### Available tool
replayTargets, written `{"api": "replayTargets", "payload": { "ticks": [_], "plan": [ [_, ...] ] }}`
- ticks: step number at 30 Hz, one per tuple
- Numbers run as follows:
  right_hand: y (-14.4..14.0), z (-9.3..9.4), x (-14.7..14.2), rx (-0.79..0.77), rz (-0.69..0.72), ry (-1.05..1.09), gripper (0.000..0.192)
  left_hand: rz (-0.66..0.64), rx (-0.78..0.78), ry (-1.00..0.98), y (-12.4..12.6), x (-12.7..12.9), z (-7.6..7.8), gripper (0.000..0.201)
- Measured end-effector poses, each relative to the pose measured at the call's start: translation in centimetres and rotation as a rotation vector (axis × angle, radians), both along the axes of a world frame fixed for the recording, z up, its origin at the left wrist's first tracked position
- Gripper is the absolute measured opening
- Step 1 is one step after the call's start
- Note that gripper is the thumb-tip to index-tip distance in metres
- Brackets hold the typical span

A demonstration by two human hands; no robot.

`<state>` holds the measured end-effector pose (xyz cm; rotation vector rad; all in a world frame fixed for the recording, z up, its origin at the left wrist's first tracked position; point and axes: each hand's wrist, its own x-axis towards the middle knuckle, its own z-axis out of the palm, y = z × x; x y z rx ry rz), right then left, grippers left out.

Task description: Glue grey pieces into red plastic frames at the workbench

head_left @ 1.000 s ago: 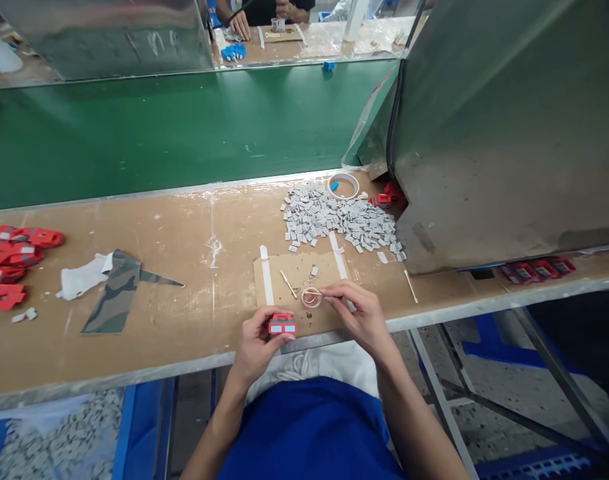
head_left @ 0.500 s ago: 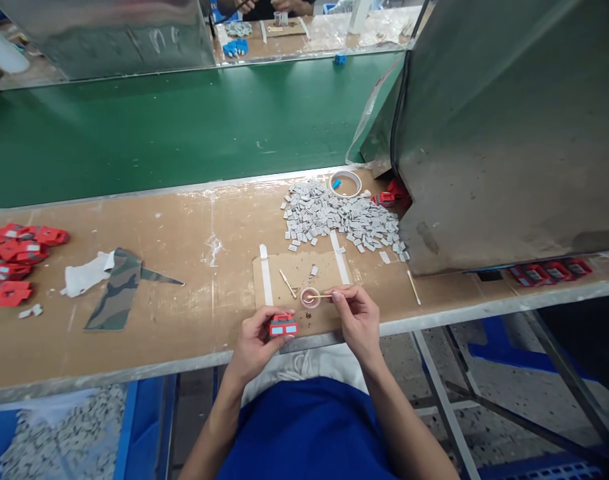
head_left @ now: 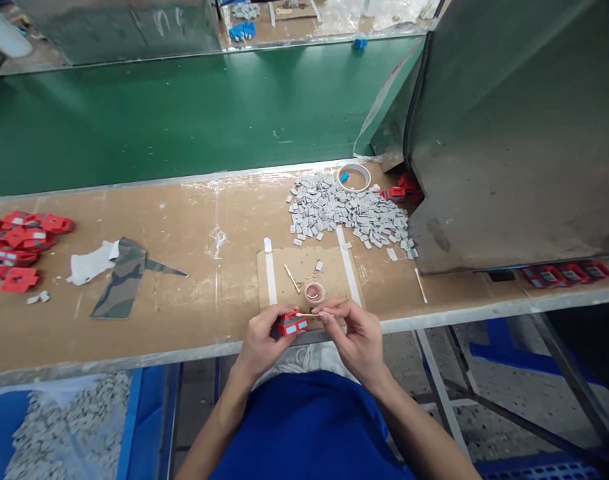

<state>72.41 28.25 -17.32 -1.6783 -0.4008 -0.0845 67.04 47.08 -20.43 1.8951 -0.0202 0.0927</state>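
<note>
My left hand (head_left: 261,340) pinches a small red part (head_left: 291,325) between thumb and fingertips, at the near edge of the bench (head_left: 184,267). My right hand (head_left: 353,333) has its fingers closed on a thin stick (head_left: 309,315), whose tip meets the top of the red part. Just beyond my fingertips sits a little round cup (head_left: 314,292) on a cardboard pad (head_left: 307,267); farther off lies a heap of grey pieces (head_left: 349,213).

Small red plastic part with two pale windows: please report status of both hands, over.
Left hand grips small red plastic part with two pale windows. Right hand pinches thin wooden stick, tip at part. Small round pink cup just behind, apart.
</note>
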Motion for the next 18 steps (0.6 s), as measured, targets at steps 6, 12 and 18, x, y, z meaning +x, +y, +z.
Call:
{"api": "replayTargets", "payload": {
  "ticks": [6,12,18],
  "plan": [
    [0.73,-0.29,-0.18,-0.041,0.02,-0.041,0.013,0.003,-0.018,0.02,-0.12,-0.04,0.02,0.018],
    [0.74,-0.29,-0.25,-0.081,0.018,-0.063,0.013,0.005,-0.015,0.05,-0.06,0.03,0.21,0.019],
    [0.83,-0.15,-0.13,-0.119,0.05,-0.072,0.015,0.006,-0.031,0.048,-0.06,0.0,0.11,0.017]
  ]
}}
